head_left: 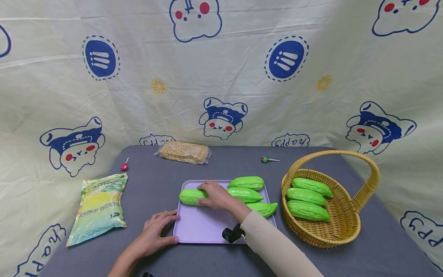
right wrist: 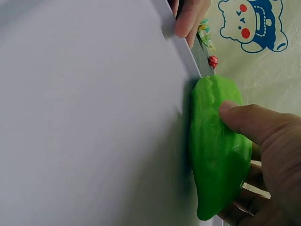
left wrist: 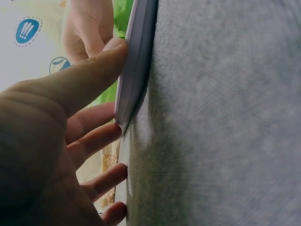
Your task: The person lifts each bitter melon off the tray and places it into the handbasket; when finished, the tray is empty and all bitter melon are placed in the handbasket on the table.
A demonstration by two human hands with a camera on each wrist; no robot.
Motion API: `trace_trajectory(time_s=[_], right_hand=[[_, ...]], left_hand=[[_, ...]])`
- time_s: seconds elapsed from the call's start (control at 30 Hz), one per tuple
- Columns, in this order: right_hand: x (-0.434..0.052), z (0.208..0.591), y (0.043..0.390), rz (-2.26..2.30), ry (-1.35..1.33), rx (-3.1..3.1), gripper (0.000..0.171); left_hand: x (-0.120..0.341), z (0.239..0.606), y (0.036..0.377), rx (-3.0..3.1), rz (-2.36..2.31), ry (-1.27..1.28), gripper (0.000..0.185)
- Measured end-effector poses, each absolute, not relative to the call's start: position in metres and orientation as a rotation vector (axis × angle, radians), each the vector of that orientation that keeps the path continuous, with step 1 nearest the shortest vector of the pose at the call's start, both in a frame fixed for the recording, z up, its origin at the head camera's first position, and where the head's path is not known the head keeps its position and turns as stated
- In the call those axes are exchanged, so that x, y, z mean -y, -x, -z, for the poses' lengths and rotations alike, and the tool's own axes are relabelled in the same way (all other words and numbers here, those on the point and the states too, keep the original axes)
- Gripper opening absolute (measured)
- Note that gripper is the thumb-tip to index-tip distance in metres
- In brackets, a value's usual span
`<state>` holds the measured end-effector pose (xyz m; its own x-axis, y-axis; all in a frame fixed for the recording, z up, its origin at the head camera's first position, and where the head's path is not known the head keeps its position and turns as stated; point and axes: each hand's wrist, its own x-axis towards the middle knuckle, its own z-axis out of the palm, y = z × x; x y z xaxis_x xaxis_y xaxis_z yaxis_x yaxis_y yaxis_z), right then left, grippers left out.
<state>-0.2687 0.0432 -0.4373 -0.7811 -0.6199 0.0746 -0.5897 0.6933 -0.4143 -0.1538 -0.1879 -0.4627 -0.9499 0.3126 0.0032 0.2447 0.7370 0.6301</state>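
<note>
My right hand [head_left: 216,196] grips a bright green bitter melon [head_left: 188,197] at the far left of a lilac tray [head_left: 202,229]. In the right wrist view the thumb lies across the ribbed bitter melon [right wrist: 218,141], with the other fingers partly hidden behind it. Three more bitter melons lie on the tray's right side: one at the back [head_left: 246,182], one in the middle [head_left: 245,195] and one in front [head_left: 264,209], partly covered by the right arm. My left hand [head_left: 155,232] touches the tray's left edge with thumb and fingertips, its fingers spread and fairly straight.
Right of the tray stands a wicker basket [head_left: 340,227] with a tall handle, holding three bitter melons [head_left: 308,211]. A colourful plastic bag [head_left: 100,207] lies at the left. Behind are a clear pack of kernels [head_left: 183,152], a red lollipop [head_left: 124,166] and a green lollipop [head_left: 265,159].
</note>
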Motion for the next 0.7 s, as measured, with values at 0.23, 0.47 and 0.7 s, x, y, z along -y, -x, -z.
trace_trajectory(time_s=[0.23, 0.47, 0.7], right_hand=[[-0.044, 0.436, 0.265, 0.663, 1.055, -2.836, 0.048], [-0.043, 0.429, 0.261, 0.64, 1.035, -2.843, 0.049], [-0.049, 0.411, 0.249, 0.636, 1.107, -2.858, 0.053]], left_hand=[[0.188, 0.462, 0.154, -2.82, -1.015, -0.448, 0.059], [0.188, 0.462, 0.153, -2.832, -1.013, -0.461, 0.059], [0.187, 0.463, 0.155, -2.806, -1.029, -0.404, 0.059]])
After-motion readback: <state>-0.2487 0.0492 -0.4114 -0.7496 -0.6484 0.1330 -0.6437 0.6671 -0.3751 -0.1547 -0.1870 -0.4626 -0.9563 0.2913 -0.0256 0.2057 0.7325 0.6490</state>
